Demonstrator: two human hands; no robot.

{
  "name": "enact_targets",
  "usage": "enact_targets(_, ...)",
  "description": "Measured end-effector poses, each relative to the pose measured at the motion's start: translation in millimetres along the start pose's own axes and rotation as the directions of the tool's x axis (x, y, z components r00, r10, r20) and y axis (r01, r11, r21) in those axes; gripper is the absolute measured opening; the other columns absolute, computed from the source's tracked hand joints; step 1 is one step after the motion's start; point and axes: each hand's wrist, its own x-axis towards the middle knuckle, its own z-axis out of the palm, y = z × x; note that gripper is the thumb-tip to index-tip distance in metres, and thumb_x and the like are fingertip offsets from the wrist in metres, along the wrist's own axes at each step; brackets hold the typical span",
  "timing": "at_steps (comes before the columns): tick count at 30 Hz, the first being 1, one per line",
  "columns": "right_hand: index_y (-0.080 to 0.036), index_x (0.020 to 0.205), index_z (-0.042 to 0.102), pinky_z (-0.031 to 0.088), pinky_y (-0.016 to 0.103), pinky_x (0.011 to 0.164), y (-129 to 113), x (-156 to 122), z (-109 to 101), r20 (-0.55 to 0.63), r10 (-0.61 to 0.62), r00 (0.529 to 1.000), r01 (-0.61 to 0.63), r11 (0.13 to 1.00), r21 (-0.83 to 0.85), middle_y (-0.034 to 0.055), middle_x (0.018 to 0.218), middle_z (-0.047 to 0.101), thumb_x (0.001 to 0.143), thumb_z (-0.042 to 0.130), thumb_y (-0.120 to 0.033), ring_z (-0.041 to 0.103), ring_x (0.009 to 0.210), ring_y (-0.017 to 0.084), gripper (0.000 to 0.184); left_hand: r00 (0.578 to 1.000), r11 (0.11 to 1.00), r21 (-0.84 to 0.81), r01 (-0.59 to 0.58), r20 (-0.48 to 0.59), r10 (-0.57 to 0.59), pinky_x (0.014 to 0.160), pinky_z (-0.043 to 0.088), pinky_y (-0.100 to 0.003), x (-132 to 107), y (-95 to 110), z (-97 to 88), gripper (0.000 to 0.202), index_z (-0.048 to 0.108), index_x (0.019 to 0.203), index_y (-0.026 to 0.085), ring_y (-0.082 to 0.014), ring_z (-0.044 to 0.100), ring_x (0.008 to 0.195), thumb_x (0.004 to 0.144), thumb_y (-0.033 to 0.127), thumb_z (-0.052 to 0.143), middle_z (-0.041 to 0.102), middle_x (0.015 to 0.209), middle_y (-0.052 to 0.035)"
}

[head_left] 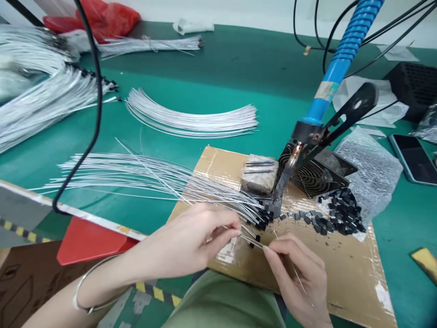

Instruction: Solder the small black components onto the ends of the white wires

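Note:
My left hand (pixel 201 241) is closed, thumb and forefinger pinching a thin white wire near its end. My right hand (pixel 300 273) is closed too, its fingertips on a slender silvery piece (pixel 252 240) that spans the gap between both hands. Whether this piece is part of the wire I cannot tell. A second fine wire (pixel 301 284) runs between the right fingers and across the palm. Just beyond the hands lies a loose bundle of white wires (pixel 153 175), with small black pieces (pixel 262 218) at the near ends.
Cardboard (pixel 358 273) covers the green table. On it stand a blue-sleeved tool (pixel 355 36) on a metal stand, a fan (pixel 303 173), a pale block (pixel 259 175) with thin rods, and black chips (pixel 344 212). Another wire bundle (pixel 194 122) lies behind; a phone (pixel 414 157) is right.

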Motion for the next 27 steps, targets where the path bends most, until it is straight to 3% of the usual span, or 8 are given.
enact_targets(3,-0.023,0.09,0.064,0.041,0.023,0.06,1,0,1,-0.003,-0.002,1.0,0.002,1.0,-0.02,-0.003,0.077,0.059,0.104,0.063,-0.01,0.055,0.067,0.011,0.02,0.997,0.999,0.016,-0.039,-0.063,0.04,0.078,0.048,-0.029,-1,8,13.6,0.02,0.07,0.119,0.023,-0.0214,0.071,0.091,0.109,0.025,0.052,0.078,0.1,-0.0034)
enact_targets(5,-0.023,0.09,0.064,0.042,0.022,0.06,1,0,1,0.003,0.017,1.0,-0.017,1.0,-0.01,-0.0029,0.078,0.06,0.105,0.062,-0.012,0.056,0.068,0.011,0.019,0.996,0.997,-0.009,-0.079,-0.03,0.079,0.083,0.05,-0.03,2,13,22.4,0.021,0.069,0.121,0.023,-0.0225,0.072,0.098,0.109,0.021,0.052,0.078,0.106,-0.0046)
enact_targets(9,-0.023,0.086,0.065,0.041,0.023,0.058,-2,-2,2,-0.013,0.104,0.994,-0.103,0.994,0.036,-0.0035,0.075,0.057,0.107,0.06,-0.018,0.054,0.064,0.011,0.023,0.991,0.99,-0.049,-0.131,-0.044,0.128,0.076,0.049,-0.028,12,17,33.2,0.023,0.071,0.107,0.019,-0.0192,0.067,0.086,0.107,0.014,0.049,0.074,0.094,-0.0041)
enact_targets(13,-0.022,0.082,0.072,0.043,0.025,0.057,1,-7,1,-0.061,0.241,0.969,-0.234,0.967,0.098,-0.0022,0.07,0.057,0.109,0.062,-0.029,0.054,0.06,0.013,0.029,0.995,0.988,-0.142,-0.067,-0.078,0.056,0.06,0.04,-0.024,21,15,35.2,0.017,0.071,0.095,0.017,-0.0124,0.052,0.063,0.101,0.014,0.056,0.068,0.078,0.0006)
enact_targets(17,-0.02,0.096,0.083,0.049,0.026,0.052,14,-12,-5,-0.133,0.317,0.939,-0.275,0.925,0.261,0.0023,0.072,0.062,0.113,0.046,-0.05,0.061,0.06,0.016,0.051,0.997,0.964,-0.264,0.005,-0.074,-0.025,0.05,0.032,-0.022,24,11,34.5,0.017,0.071,0.09,0.016,-0.0094,0.044,0.054,0.101,0.022,0.059,0.061,0.069,0.0034)
enact_targets(20,-0.021,0.09,0.079,0.043,0.023,0.044,17,-9,-5,-0.323,0.381,0.866,-0.244,0.887,0.392,-0.0029,0.058,0.052,0.112,0.047,-0.057,0.052,0.048,0.014,0.053,0.997,0.955,-0.295,0.033,-0.058,-0.053,0.047,0.028,-0.021,25,9,33.7,0.02,0.07,0.086,0.016,-0.0084,0.041,0.051,0.101,0.026,0.061,0.055,0.065,0.0046)
enact_targets(24,-0.022,0.059,0.051,0.033,0.02,0.04,10,-5,-3,-0.537,0.42,0.731,-0.156,0.87,0.468,-0.0069,0.054,0.033,0.104,0.066,-0.049,0.035,0.046,0.011,0.055,0.998,0.966,-0.258,0.002,-0.064,-0.02,0.049,0.03,-0.02,27,8,33.5,0.018,0.071,0.083,0.015,-0.0078,0.042,0.052,0.097,0.02,0.061,0.057,0.066,0.0037)
enact_targets(27,-0.021,0.059,0.065,0.043,0.024,0.042,16,-9,-11,-0.456,0.346,0.82,-0.154,0.901,0.406,0.0,0.055,0.05,0.107,0.057,-0.06,0.05,0.051,0.015,0.062,0.998,0.967,-0.253,-0.011,-0.057,-0.004,0.048,0.03,-0.02,31,8,34.0,0.015,0.07,0.08,0.016,-0.008,0.042,0.052,0.093,0.016,0.063,0.055,0.062,0.005)
